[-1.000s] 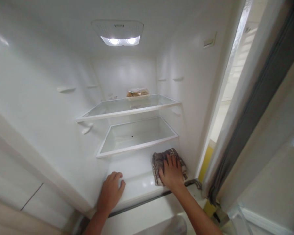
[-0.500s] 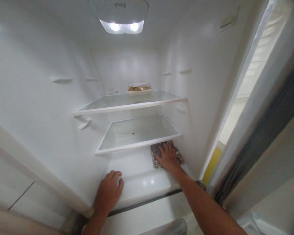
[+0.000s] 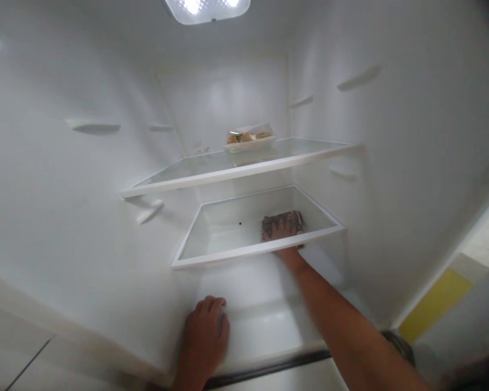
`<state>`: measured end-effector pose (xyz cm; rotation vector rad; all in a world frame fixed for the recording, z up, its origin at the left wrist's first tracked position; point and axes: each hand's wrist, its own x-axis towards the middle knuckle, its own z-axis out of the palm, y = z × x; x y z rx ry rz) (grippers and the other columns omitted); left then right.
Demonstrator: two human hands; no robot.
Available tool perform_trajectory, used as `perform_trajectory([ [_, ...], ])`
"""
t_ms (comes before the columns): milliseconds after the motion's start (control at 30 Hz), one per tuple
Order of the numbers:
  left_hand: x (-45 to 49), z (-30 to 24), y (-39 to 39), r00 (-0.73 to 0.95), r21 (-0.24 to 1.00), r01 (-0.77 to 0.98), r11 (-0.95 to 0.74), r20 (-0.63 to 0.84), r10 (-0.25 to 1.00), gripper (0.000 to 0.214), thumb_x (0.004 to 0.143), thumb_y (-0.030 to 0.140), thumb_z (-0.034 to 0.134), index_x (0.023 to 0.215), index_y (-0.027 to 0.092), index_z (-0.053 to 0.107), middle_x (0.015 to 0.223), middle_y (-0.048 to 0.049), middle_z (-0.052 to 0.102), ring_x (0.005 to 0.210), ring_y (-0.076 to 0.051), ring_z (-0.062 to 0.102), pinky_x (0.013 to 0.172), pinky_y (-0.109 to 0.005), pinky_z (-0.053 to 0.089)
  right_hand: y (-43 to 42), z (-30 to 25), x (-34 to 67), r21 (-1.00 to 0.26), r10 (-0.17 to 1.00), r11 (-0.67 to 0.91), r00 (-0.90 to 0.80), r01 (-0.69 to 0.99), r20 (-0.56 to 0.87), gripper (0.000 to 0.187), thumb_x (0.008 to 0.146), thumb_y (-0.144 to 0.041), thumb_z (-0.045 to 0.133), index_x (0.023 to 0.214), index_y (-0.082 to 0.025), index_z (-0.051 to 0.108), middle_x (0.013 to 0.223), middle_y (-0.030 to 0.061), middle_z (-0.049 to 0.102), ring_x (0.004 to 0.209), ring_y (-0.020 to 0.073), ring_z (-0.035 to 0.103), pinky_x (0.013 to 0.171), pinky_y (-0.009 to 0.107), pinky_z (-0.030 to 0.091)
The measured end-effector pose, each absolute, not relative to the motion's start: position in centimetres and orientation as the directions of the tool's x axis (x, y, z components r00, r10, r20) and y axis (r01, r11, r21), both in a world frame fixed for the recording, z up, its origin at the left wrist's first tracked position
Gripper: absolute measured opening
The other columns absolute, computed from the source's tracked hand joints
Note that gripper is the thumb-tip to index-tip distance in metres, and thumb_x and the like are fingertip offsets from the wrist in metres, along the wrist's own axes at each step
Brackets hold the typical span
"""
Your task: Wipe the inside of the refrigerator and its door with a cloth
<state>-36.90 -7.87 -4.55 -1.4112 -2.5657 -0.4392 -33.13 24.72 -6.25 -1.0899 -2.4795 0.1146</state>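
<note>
A person's left hand [image 3: 206,336] and right hand [image 3: 283,231] are both bare. The right forearm [image 3: 336,320] is bare and slender, narrowing toward the wrist [image 3: 292,258]; of the left arm [image 3: 189,377], a short bare stretch shows.

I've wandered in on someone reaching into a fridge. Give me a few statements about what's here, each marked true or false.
1. The right hand rests on a cloth. True.
2. The left hand touches the cloth too. False: it is apart from it, lower and to the left in the picture.
3. A food tray sits on the upper shelf. True.
4. The cloth lies on top of the lower shelf. False: it is beneath, seen through the glass.
5. The ceiling light is lit. True.
</note>
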Motion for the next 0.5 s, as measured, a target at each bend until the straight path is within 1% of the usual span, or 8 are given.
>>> perform_trajectory([
  [67, -36.8, -4.5, -7.8, -0.530, 0.173, 0.848, 0.501, 0.303, 0.792, 0.025, 0.089, 0.016, 0.044, 0.102, 0.022, 0.063, 0.103, -0.0064, 0.066, 0.098, -0.023, 0.063, 0.088, -0.042, 0.051, 23.0, -6.1, -35.0, -0.300, 0.753, 0.657, -0.579, 0.692, 0.312, 0.062, 0.093, -0.047, 0.042, 0.142, -0.011, 0.052, 0.156, 0.0232, 0.039, 0.145, 0.0442, 0.031, 0.116, 0.068, 0.018],
  [133, -36.7, -4.5, -7.8, -0.526, 0.177, 0.851, 0.495, 0.311, 0.792, 0.025, 0.089, 0.015, 0.043, 0.102, 0.022, 0.063, 0.103, -0.0063, 0.066, 0.098, -0.023, 0.063, 0.088, -0.042, 0.051, 21.2, -5.8, -36.6, -0.343, 0.768, 0.641, -0.578, 0.687, 0.277, 0.062, 0.092, -0.048, 0.043, 0.142, -0.012, 0.053, 0.157, 0.0234, 0.037, 0.145, 0.0457, 0.031, 0.114, 0.069, 0.021],
  [267, -36.7, -4.6, -7.8, -0.521, 0.185, 0.854, 0.487, 0.313, 0.794, 0.027, 0.089, 0.015, 0.042, 0.104, 0.021, 0.064, 0.103, -0.0068, 0.066, 0.098, -0.023, 0.063, 0.088, -0.041, 0.052, 17.6, -4.9, -39.4, -0.393, 0.769, 0.635, -0.594, 0.665, 0.236, 0.066, 0.092, -0.048, 0.044, 0.144, -0.008, 0.049, 0.158, 0.0256, 0.033, 0.146, 0.0469, 0.028, 0.115, 0.070, 0.017],
  [367, -36.7, -4.5, -7.8, -0.521, 0.197, 0.853, 0.483, 0.296, 0.800, 0.028, 0.089, 0.015, 0.042, 0.105, 0.021, 0.064, 0.104, -0.0076, 0.067, 0.099, -0.023, 0.062, 0.090, -0.042, 0.051, 14.7, -4.4, -41.8, -0.414, 0.707, 0.690, -0.675, 0.594, 0.210, 0.067, 0.094, -0.046, 0.041, 0.148, -0.007, 0.043, 0.161, 0.0228, 0.028, 0.149, 0.0459, 0.022, 0.117, 0.072, 0.011],
  [433, -36.6, -4.3, -7.8, -0.537, 0.205, 0.843, 0.497, 0.277, 0.797, 0.029, 0.088, 0.014, 0.042, 0.105, 0.021, 0.065, 0.104, -0.0079, 0.067, 0.100, -0.023, 0.063, 0.089, -0.042, 0.051, 12.7, -4.3, -43.5, -0.420, 0.631, 0.746, -0.750, 0.518, 0.197, 0.065, 0.094, -0.044, 0.042, 0.149, -0.010, 0.042, 0.162, 0.0183, 0.029, 0.150, 0.0437, 0.020, 0.118, 0.072, 0.009],
  [500, -36.5, -4.1, -7.8, -0.556, 0.216, 0.830, 0.514, 0.255, 0.791, 0.030, 0.088, 0.014, 0.041, 0.103, 0.022, 0.065, 0.103, -0.0077, 0.067, 0.099, -0.023, 0.063, 0.089, -0.042, 0.051, 11.1, -4.2, -44.9, -0.422, 0.562, 0.788, -0.805, 0.449, 0.192, 0.062, 0.093, -0.043, 0.045, 0.148, -0.014, 0.045, 0.161, 0.0149, 0.033, 0.150, 0.0413, 0.022, 0.119, 0.070, 0.010],
])
